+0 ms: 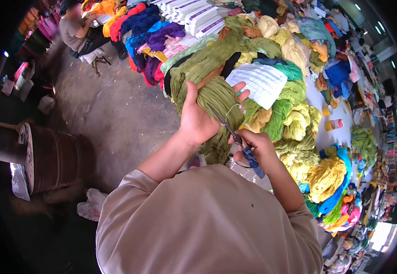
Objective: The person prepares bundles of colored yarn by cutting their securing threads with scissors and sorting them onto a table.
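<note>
An olive-green hank of yarn (218,97) lies across my left hand (197,121), which cradles it with the thumb on one side and fingertips showing on the other. My right hand (261,147) grips scissors (252,161) by handles wrapped in blue. Their dark blades cross the face of the hank, close to a thin white tie string (231,108). Below my hands the strands of the hank hang down. Just beyond, more olive yarn (198,61) is heaped over the table edge.
A printed sheet (258,86) rests on the yarn heaps. White boxes (198,18) are stacked behind, and yellow yarn hanks (326,178) pile up at right. A rusty drum (59,157) stands at left. Farther back, a person (77,34) sits on a stool.
</note>
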Demonstrator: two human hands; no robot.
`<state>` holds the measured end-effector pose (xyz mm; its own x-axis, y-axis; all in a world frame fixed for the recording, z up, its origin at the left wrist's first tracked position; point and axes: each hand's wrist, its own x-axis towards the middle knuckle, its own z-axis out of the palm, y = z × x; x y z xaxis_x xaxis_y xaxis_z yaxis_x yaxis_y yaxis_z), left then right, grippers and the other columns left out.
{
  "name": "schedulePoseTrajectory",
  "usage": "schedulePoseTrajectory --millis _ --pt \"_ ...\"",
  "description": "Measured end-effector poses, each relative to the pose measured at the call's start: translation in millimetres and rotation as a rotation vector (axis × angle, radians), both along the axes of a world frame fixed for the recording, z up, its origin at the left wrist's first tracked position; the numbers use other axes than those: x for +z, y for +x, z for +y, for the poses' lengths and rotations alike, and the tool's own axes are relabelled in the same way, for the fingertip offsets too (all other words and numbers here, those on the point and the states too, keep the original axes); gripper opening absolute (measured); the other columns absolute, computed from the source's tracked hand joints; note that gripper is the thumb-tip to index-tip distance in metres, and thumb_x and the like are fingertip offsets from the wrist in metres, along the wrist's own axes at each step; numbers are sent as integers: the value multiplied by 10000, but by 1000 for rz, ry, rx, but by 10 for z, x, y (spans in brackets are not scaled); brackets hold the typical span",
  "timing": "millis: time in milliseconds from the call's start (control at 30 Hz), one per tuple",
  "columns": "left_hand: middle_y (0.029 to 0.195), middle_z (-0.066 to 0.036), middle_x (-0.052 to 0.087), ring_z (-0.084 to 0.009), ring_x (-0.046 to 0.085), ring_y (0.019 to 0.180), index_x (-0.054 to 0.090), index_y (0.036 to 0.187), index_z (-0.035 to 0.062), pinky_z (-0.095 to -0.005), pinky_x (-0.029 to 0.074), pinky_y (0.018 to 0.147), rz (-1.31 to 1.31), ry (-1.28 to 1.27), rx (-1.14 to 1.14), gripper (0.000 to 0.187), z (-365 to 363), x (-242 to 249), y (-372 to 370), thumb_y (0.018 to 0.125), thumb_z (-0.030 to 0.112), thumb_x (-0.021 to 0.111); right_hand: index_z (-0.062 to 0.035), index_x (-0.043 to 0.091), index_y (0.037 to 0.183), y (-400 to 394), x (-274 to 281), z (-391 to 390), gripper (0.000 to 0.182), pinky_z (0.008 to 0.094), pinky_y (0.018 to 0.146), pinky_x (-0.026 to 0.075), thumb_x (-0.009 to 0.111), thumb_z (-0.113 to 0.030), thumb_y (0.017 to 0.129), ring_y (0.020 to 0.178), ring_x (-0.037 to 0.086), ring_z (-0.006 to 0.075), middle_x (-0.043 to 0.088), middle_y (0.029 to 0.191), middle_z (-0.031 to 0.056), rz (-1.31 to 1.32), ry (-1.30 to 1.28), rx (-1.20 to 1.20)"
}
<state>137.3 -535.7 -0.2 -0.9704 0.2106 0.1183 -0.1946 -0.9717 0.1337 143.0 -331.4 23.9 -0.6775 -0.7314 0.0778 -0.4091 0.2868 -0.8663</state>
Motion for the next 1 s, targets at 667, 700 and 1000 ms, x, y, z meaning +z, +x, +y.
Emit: schedulePoseTrajectory --millis 667,700,1000 --pt "1596 -216 305 -353 292 1481 185 1589 67 -511 177 1229 603 -1390 649 1021 -378 325 138 893 741 508 -36 515 1195 -327 51 -7 387 255 831 464 666 77 857 894 565 103 584 944 6 -161 -825 -495" --pt "1623 -200 243 -329 274 1493 174 1591 68 -490 221 1214 730 -1513 775 1038 -608 349 131 883 741 527 -37 513 1198 -325 62 30 388 264 826 465 660 70 855 892 567 113 585 944 13 -164 -853 -514" --pt "1421 -127 546 -298 518 1315 221 1579 123 -476 281 1201 915 -376 94 1007 -1090 58 -394 855 713 597 -51 519 1212 -687 97 396 423 329 755 530 654 -54 812 827 602 171 606 955 53 -182 -922 -480"
